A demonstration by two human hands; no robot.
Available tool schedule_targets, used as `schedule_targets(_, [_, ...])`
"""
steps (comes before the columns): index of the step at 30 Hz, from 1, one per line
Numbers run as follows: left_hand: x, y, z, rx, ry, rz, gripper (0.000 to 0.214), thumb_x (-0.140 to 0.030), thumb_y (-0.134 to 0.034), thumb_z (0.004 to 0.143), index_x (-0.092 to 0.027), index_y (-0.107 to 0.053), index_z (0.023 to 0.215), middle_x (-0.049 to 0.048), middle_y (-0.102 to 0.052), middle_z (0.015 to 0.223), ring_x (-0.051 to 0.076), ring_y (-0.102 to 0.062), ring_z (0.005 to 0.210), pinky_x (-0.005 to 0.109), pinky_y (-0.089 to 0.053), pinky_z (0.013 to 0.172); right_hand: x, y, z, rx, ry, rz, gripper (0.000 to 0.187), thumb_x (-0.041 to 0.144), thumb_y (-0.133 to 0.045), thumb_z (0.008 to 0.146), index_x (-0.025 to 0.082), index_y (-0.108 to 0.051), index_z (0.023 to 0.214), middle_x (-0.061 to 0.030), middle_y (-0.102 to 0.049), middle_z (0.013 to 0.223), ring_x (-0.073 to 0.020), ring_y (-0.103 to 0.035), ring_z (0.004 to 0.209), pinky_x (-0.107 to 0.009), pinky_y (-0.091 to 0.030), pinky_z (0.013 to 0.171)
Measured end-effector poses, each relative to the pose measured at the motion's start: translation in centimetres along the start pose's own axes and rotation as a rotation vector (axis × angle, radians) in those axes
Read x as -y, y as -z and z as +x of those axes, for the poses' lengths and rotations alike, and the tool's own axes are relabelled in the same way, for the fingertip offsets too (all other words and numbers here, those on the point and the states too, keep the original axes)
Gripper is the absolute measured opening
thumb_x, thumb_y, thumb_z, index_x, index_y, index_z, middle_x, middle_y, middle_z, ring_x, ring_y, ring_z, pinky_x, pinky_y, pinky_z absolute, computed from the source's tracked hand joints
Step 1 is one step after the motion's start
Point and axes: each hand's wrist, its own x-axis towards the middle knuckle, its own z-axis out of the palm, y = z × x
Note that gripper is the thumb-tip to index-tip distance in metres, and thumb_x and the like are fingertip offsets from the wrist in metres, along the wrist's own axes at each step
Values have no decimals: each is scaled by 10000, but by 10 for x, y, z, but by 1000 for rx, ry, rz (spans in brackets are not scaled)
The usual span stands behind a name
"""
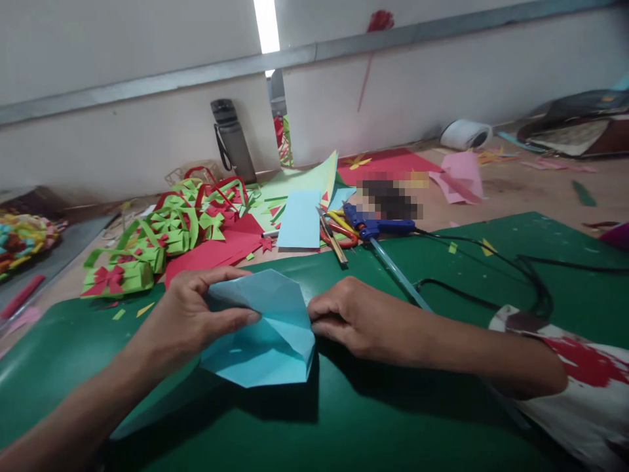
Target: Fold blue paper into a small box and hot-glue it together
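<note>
A folded light blue paper point(268, 331) lies on the green cutting mat point(344, 419) in front of me. My left hand point(189, 314) grips its left side, thumb on top and fingers curled round the edge. My right hand point(351, 314) pinches the paper's right corner with its fingers pressed together. The paper is creased into several facets and partly lifted off the mat.
Behind the mat lie a flat blue sheet point(299, 219), red paper point(223, 249), green and red paper ribbon decorations point(162, 239), scissors point(337, 233) and a blue glue gun point(376, 227) with a black cord point(521, 275). A grey bottle point(233, 141) stands by the wall. A tape roll point(464, 134) sits far right.
</note>
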Motion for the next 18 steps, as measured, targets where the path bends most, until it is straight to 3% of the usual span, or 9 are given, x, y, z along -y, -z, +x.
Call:
schedule_targets(11, [-2, -1, -1, -18, -54, 29, 368, -339, -748, 603, -173, -639, 912, 19, -685, 712, 181, -636, 586, 243, -523, 529, 7, -3, -2, -49, -76, -44, 210, 45, -505, 745, 169, -470, 579, 45, -413, 522, -79, -351, 482, -220, -233, 475])
schedule_targets(18, [-3, -5, -2, -79, -34, 9, 406, -308, -732, 603, -128, -619, 949, 37, -683, 734, 177, -625, 594, 246, -504, 528, 5, -6, -1, -43, -76, 11, 194, 57, -446, 789, 167, -537, 657, 18, -526, 583, -101, -426, 521, -226, -264, 486])
